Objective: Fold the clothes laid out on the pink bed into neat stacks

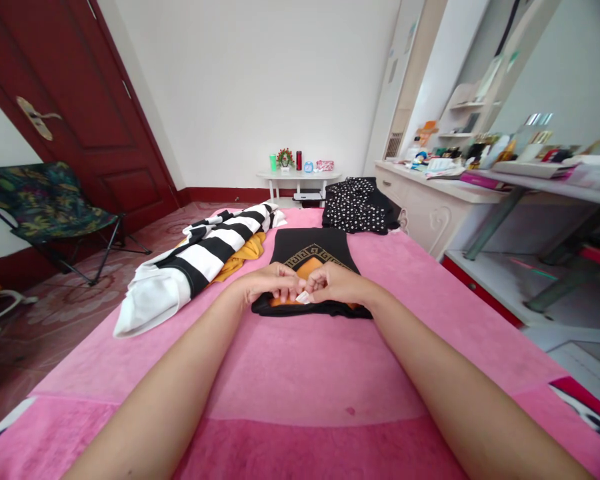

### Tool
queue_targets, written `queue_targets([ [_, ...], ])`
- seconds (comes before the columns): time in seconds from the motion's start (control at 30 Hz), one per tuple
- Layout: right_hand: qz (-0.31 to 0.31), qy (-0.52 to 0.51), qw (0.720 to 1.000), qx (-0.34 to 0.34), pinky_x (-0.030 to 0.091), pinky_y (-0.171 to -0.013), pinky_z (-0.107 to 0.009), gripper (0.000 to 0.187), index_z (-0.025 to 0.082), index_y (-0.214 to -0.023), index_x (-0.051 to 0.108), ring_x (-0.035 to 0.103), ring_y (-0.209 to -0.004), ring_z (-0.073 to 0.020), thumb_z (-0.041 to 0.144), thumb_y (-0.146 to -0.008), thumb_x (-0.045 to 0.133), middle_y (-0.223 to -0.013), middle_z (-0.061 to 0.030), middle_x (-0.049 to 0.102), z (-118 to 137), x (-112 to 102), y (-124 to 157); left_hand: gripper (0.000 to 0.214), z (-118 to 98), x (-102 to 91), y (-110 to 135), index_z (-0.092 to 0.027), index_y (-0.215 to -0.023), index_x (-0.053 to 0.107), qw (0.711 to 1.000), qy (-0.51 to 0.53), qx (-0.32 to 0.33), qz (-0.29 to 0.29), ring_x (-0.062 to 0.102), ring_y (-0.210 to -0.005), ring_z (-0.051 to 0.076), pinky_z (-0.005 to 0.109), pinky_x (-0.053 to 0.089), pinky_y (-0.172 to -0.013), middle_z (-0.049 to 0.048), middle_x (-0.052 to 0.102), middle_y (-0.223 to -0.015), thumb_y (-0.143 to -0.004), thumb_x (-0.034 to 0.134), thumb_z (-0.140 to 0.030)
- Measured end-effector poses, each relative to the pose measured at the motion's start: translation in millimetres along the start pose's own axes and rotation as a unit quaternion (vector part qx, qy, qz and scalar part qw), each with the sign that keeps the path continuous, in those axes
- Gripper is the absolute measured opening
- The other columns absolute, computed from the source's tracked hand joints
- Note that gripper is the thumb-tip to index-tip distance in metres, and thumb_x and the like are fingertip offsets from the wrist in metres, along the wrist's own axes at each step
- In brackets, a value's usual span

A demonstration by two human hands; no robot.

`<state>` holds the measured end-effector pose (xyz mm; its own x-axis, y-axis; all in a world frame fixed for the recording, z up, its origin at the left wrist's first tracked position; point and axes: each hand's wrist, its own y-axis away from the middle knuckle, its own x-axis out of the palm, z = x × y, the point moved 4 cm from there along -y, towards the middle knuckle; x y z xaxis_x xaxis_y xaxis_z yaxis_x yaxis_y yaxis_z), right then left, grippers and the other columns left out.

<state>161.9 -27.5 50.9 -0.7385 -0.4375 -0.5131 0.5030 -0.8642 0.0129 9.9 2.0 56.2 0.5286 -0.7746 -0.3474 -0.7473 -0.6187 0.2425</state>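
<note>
A black garment with a gold key pattern and an orange panel lies folded flat on the pink bedspread in front of me. My left hand and my right hand meet over its near edge, fingers closed in a pinch. Between the fingertips shows a small white clothing label. How much cloth each hand grips is hidden by the fingers. Left of the garment lies a black-and-white striped top, partly over mustard-yellow cloth. Black polka-dot clothing is piled at the bed's far right.
The pink bedspread covers the bed. Past its far end stands a small white table with cups and a flower pot. At right is a dresser crowded with bottles. A folding chair stands by the red door.
</note>
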Motion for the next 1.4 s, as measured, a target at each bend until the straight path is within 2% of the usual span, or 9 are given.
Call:
queue_targets([
  [0.23,-0.015,0.095,0.995,0.01,0.025,-0.047,-0.02,0.016,0.018,-0.072,0.074,0.04,-0.05,-0.0066,0.03,-0.064,0.069,-0.053,0.0054,0.054,3.0,3.4,0.3,0.027,0.9,0.9,-2.4,-0.011,-0.076,0.07,0.997,-0.064,0.012,0.033,0.05,-0.051,0.007,0.017,0.037,-0.047,0.0028,0.064,-0.063,-0.069,0.067,-0.037],
  [0.43,-0.024,0.13,0.991,0.018,0.024,-0.046,-0.021,0.014,0.018,-0.068,0.073,0.041,-0.05,-0.0071,0.032,-0.064,0.069,-0.052,0.005,0.054,4.2,2.1,0.0,0.018,-4.3,6.4,-0.9,-0.011,-0.075,0.072,0.992,-0.114,0.011,0.048,0.049,-0.049,0.007,0.018,0.038,-0.045,0.0019,0.063,-0.061,-0.067,0.061,-0.024],
  [0.67,0.011,0.145,0.989,-0.026,0.032,-0.052,-0.021,0.015,0.019,-0.076,0.07,0.05,-0.058,-0.0096,0.028,-0.065,0.067,-0.067,0.0027,0.061,4.4,3.2,0.5,0.015,6.5,-0.9,-2.8,-0.011,-0.072,0.07,0.999,-0.043,-0.002,0.015,0.055,-0.053,0.007,0.016,0.041,-0.05,0.0014,0.064,-0.06,-0.064,0.06,-0.018],
  [0.97,-0.004,0.026,1.0,-0.013,0.03,-0.057,-0.022,0.012,0.016,-0.066,0.064,0.045,-0.062,-0.0105,0.025,-0.068,0.056,-0.062,0.0041,0.054,-4.1,5.1,-6.7,0.015,14.2,-4.4,-5.8,-0.011,-0.075,0.071,1.0,0.001,0.012,0.014,0.053,-0.049,0.005,0.015,0.04,-0.048,0.0015,0.066,-0.061,-0.066,0.063,-0.02],
  [1.4,0.029,0.018,0.998,-0.045,0.033,-0.059,-0.022,0.013,0.015,-0.067,0.065,0.047,-0.064,-0.0104,0.027,-0.068,0.061,-0.065,0.0033,0.056,-7.9,4.1,-6.9,0.023,15.3,-2.9,-5.2,-0.011,-0.086,0.074,0.996,-0.02,0.028,0.081,0.06,-0.058,0.009,0.016,0.045,-0.055,0.0061,0.071,-0.071,-0.07,0.072,-0.028],
])
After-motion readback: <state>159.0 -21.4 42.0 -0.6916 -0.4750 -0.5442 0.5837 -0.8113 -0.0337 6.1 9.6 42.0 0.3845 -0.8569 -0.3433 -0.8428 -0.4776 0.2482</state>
